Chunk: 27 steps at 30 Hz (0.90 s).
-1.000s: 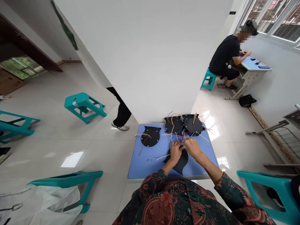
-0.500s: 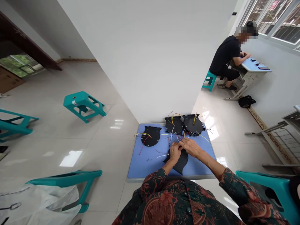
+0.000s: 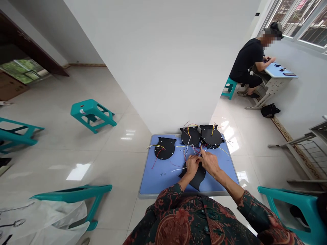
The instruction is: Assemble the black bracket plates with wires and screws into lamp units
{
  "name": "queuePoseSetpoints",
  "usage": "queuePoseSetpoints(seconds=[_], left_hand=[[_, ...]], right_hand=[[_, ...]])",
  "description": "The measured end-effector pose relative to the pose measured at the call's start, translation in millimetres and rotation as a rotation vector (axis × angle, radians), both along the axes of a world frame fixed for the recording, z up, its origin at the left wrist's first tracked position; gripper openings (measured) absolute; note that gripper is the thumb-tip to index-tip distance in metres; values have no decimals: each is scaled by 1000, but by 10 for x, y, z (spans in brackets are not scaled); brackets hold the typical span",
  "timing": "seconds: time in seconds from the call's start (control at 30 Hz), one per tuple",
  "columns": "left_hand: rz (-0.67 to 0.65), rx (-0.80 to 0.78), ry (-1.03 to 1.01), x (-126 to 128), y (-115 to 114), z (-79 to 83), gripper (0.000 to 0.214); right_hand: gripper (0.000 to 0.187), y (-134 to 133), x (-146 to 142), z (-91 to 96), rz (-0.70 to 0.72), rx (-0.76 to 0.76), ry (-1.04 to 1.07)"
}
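Note:
On the blue tabletop (image 3: 155, 180), right in front of me, lies a black rounded plate (image 3: 198, 179) with thin wires. My left hand (image 3: 192, 165) is closed on its far side, fingers bent over the edge. Beside it, my right hand (image 3: 209, 161) has its fingers pinched together above the same plate. Whatever those fingertips hold is too small to make out. A white wire (image 3: 178, 169) sticks out to the left of my left hand. Red, white and dark wires run behind both hands.
Another black wired plate (image 3: 165, 149) lies at the left, with tiny dark pieces (image 3: 162, 174) below it. More wired plates (image 3: 211, 136) are grouped along the back edge against a white pillar (image 3: 163, 68). Teal stools (image 3: 92, 114) stand around. A person (image 3: 249, 61) sits at a desk by the window.
My right hand has drawn slightly back and turned, its fingers now more upright. My left hand and the plate stay in place.

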State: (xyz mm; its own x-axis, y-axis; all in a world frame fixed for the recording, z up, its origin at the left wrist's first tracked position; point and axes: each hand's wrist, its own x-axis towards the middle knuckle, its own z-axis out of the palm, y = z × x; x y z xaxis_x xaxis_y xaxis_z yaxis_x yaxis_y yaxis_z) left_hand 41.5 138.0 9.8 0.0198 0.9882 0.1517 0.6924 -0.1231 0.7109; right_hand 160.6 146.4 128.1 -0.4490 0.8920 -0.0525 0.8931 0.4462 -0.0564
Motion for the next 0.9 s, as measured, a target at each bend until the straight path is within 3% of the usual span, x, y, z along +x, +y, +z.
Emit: queuePoseSetpoints(seconds=[0.17,0.27,0.43,0.63,0.77,0.9], left_hand=[[14,-17,2,10,3,21,10],[25,-23,3,23,2,32,10],[41,-27,-16,22,-6,39,9],[-7,-5,-67,-35,-1,44,8],[0,0,-71,-39,2,45,11],[11,1,-72,-27,8,48,13]], right_hand=[[22,27,63,47,117,-29,42],[10,28,115,73,62,-21,49],[8,8,85,85,-4,-22,55],[26,65,88,159,75,-59,82],[11,47,93,164,-23,-51,99],[10,12,31,128,-123,-51,96]])
